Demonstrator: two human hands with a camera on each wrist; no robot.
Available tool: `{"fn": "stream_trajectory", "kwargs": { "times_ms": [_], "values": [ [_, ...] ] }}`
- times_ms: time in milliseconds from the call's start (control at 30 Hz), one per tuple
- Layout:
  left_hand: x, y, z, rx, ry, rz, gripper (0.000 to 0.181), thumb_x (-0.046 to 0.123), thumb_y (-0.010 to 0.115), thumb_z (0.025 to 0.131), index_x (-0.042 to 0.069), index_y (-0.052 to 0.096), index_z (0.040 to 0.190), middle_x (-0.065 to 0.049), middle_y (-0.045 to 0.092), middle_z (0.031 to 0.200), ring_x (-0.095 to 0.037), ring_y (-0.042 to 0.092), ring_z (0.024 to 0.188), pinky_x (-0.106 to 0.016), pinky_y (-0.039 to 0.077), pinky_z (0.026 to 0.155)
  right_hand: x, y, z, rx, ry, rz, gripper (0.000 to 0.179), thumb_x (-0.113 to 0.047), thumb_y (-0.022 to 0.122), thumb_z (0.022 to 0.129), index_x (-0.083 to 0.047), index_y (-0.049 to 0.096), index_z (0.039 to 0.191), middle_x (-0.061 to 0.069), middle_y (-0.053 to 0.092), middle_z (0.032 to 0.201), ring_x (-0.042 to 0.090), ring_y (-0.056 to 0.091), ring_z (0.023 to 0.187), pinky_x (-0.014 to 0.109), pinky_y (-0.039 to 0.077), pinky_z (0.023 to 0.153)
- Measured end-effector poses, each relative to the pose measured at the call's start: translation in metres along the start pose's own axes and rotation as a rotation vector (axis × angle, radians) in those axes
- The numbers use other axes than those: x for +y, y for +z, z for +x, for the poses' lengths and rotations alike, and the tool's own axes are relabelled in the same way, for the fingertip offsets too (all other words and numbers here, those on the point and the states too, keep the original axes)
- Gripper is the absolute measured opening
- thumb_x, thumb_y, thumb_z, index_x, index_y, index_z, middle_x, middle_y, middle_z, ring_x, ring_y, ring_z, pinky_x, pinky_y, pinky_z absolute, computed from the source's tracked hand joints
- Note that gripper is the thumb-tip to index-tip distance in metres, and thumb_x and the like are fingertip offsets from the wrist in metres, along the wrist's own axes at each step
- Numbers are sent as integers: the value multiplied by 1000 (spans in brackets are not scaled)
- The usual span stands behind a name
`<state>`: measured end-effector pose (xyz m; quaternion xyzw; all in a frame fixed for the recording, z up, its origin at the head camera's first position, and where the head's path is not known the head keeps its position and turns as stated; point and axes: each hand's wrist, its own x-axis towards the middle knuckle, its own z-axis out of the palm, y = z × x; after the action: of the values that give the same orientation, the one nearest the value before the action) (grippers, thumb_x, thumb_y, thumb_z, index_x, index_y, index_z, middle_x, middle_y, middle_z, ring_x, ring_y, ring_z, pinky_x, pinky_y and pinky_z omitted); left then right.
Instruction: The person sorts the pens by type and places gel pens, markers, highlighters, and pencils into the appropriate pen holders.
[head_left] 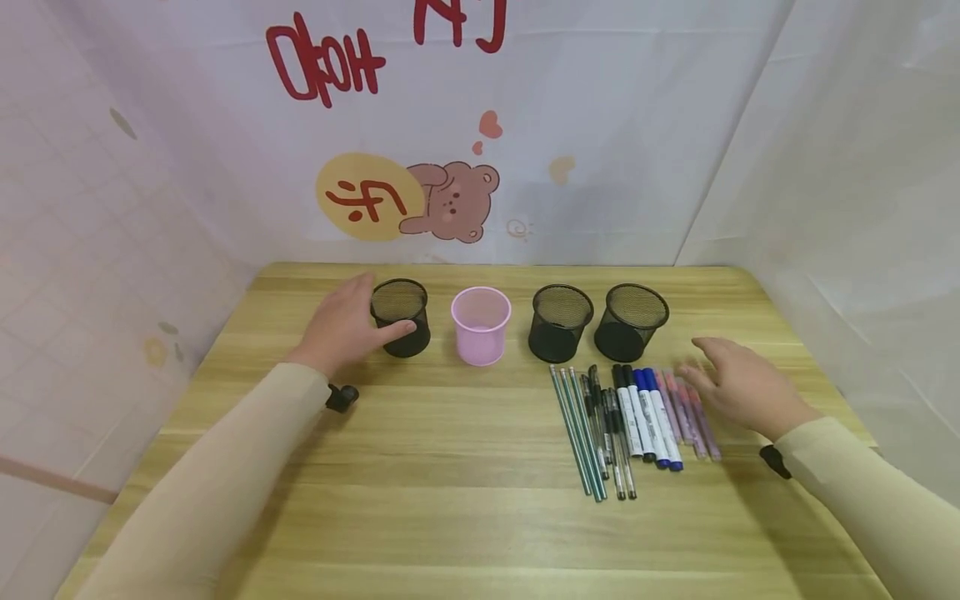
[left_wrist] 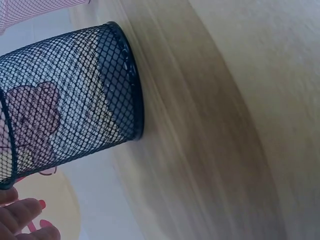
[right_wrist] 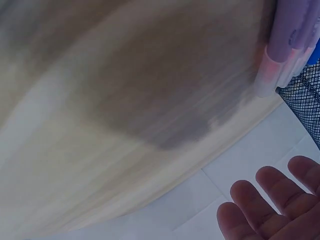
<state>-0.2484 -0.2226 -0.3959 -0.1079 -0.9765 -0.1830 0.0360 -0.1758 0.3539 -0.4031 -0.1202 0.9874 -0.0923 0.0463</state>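
My left hand (head_left: pixel 341 329) is at the leftmost black mesh pen cup (head_left: pixel 401 302), its thumb stretched across the cup's front and its fingers beside the rim. In the left wrist view the fingertips (left_wrist: pixel 22 215) show just past the rim of that upright cup. My right hand (head_left: pixel 750 387) hovers over the table's right side, next to the pink-purple highlighters (head_left: pixel 686 408), fingers spread and nothing held. Left of these lie blue-capped markers (head_left: pixel 656 408), black-capped markers (head_left: pixel 630 412), black gel pens (head_left: pixel 609 433) and green pencils (head_left: pixel 579 433), side by side.
A pink cup (head_left: pixel 482 337) and two more black mesh cups (head_left: pixel 561 321) (head_left: pixel 630 321) stand in a row with the left one, toward the back of the wooden table (head_left: pixel 420 492). Behind the table hangs a printed white curtain (head_left: pixel 600 100).
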Motion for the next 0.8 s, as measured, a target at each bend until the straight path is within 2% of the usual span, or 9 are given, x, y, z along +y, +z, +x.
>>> {"fn": "stream_trajectory", "kwargs": {
  "times_ms": [200, 333, 433, 533, 633, 800],
  "values": [
    [-3, 6, 5, -7, 7, -28, 121, 85, 60, 84, 0, 28, 163, -23, 36, 167, -44, 36, 154, -63, 31, 126, 4, 5, -3, 5, -15, -39, 70, -46, 54, 108, 12, 47, 149, 41, 52, 145, 64, 49, 132, 75, 38, 112],
    [-3, 9, 6, -33, 9, -69, 113, 82, 59, 89, 3, 28, 164, -22, 37, 167, -43, 39, 153, -63, 34, 124, 5, 6, -3, 2, -22, -65, 63, -40, 56, 108, 13, 52, 143, 41, 56, 140, 63, 53, 128, 75, 41, 110],
    [-1, 10, 6, -67, -17, -111, 111, 80, 57, 91, 6, 22, 166, -20, 32, 170, -42, 34, 156, -63, 31, 126, 6, 7, -4, -8, -19, -85, 59, -39, 57, 107, 11, 58, 139, 39, 61, 135, 62, 57, 125, 74, 44, 107],
    [-1, 12, 4, -93, -48, -161, 115, 84, 54, 90, 9, 16, 168, -18, 26, 173, -40, 30, 159, -62, 29, 128, 6, 8, -3, -19, -16, -86, 56, -37, 61, 106, 11, 62, 133, 37, 67, 126, 59, 63, 116, 72, 49, 101],
    [0, 13, 3, -100, -63, -199, 119, 89, 52, 86, 11, 16, 169, -17, 28, 172, -40, 33, 157, -63, 31, 126, 6, 9, -3, -28, -10, -65, 51, -35, 64, 104, 11, 66, 125, 32, 73, 113, 53, 69, 104, 69, 54, 93],
    [0, 14, 3, -98, -73, -247, 108, 76, 60, 92, 12, 18, 168, -17, 34, 169, -39, 38, 154, -65, 33, 124, 9, 13, -2, -54, -3, -37, 45, -37, 65, 103, 7, 72, 112, 15, 77, 93, 32, 72, 82, 60, 60, 81]
  ]
}}
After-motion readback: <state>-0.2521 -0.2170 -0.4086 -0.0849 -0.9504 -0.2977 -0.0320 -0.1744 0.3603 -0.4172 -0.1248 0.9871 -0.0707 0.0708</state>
